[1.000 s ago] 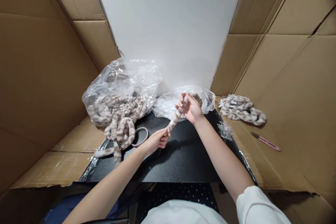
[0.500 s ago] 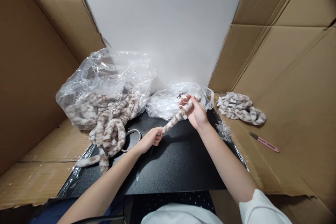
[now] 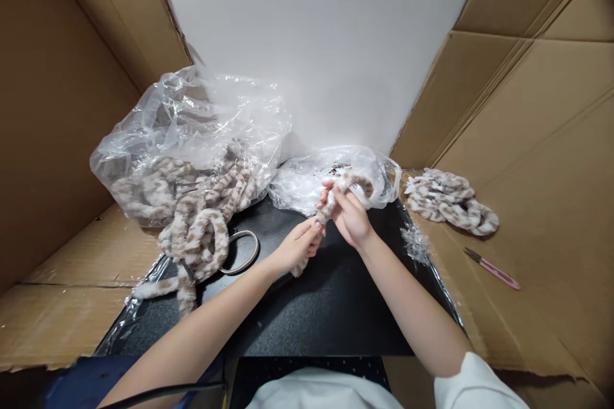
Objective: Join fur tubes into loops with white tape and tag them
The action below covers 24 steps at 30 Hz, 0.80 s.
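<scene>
A brown-and-white furry strip (image 3: 359,183) runs through both of my hands above the black table. My left hand (image 3: 298,245) is closed round its lower part, and a short end hangs below the fingers. Higher up, my right hand (image 3: 349,214) pinches the same strip, whose far end curls over to the right. Both hands are close together, almost touching. To the left lies a pile of similar furry strips (image 3: 208,243), partly inside a clear plastic bag (image 3: 211,108). Beside the pile is a metal ring (image 3: 256,249).
Behind my hands lies a second plastic bag (image 3: 297,185) with white pieces. On cardboard at the right are a bundle of furry loops (image 3: 451,201) and pink-handled thread snips (image 3: 499,275). Crumpled clear plastic (image 3: 415,243) sits on the table's right edge (image 3: 444,287). Cardboard walls (image 3: 542,115) flank the table.
My left hand has moved up along the furry strip towards my right hand. The stretched strip now bends, with its far end curling right and a lower end showing beneath my left hand.
</scene>
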Motion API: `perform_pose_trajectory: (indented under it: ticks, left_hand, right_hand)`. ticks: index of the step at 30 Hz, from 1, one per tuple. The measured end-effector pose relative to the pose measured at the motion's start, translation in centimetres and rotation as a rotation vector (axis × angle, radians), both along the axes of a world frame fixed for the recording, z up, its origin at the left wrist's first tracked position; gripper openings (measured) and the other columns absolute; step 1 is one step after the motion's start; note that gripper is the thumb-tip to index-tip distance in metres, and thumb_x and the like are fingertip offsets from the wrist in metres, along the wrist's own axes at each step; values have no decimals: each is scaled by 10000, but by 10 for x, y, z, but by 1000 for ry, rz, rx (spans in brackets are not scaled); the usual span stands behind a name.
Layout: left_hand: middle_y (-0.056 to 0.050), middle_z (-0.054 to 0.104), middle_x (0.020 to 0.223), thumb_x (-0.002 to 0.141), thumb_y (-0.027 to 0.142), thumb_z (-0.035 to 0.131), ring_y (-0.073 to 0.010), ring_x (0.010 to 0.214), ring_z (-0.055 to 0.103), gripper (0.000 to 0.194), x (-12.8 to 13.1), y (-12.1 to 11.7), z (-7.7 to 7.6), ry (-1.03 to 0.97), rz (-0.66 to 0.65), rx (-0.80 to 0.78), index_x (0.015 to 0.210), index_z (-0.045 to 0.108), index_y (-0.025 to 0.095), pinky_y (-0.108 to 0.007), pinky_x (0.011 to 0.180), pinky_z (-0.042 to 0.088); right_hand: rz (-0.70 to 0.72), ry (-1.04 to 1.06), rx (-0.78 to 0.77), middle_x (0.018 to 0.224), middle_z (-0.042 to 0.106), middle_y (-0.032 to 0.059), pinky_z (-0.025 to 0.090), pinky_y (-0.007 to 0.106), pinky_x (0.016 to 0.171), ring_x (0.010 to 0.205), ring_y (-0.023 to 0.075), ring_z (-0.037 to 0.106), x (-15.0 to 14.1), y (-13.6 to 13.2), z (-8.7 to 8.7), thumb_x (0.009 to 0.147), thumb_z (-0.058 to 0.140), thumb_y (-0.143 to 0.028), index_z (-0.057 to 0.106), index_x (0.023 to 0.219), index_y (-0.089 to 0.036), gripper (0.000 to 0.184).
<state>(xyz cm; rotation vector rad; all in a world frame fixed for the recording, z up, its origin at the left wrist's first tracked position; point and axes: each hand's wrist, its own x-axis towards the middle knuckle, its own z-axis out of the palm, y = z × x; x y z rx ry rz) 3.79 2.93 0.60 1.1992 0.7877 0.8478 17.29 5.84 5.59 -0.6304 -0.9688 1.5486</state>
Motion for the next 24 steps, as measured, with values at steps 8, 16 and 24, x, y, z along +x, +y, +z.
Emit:
perform_pose_trajectory:
  ticks: [8, 16, 24]
  left_hand:
    - [85, 252, 534, 788, 634, 557, -46, 437, 180, 510, -25, -6, -22, 43, 56, -31, 621, 366, 192, -182, 400, 124]
    - [94, 228, 517, 775, 633, 554, -37, 419, 164, 521, -24, -13, -32, 21, 43, -132, 594, 328, 201, -176, 394, 128]
    - [96, 239, 483, 784, 601, 550, -39, 411, 174, 517, -26, -13, -36, 11, 10, -162, 563, 317, 196, -168, 391, 141]
  right_hand:
    - [-90, 17, -108, 757, 699, 18, 542, 323, 759, 723, 165, 667, -2, -9, -31, 786, 689, -469, 666, 898, -197, 295]
    - [-198, 122, -134, 656, 609, -24, 533, 278, 713, 615, 116, 613, 20, 9, -21, 901, 574, -370, 645, 894, -194, 190]
    - [-329, 135, -52, 602, 538, -48, 537, 242, 684, 532, 77, 523, 48, 30, -8, 929, 549, -354, 646, 867, -184, 205]
